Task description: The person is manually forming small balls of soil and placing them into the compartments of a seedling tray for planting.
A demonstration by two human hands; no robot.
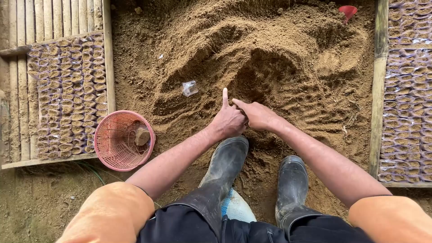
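Note:
My left hand [228,119] and my right hand [258,114] meet low over a pile of loose brown soil [252,49], just beyond my black rubber boots [227,164]. The left hand is mostly closed with its forefinger sticking up. The right hand presses against it, forefinger stretched toward the left one. Whatever sits between the hands is hidden. A small clear plastic bag [189,88] lies on the soil to the left of them.
A pink plastic basket [113,148] with a stone in it stands at left. Several rows of soil-filled plastic bags [67,94] fill a wooden frame at left, more bags [407,103] at right. A red scoop [348,11] lies at the far right top.

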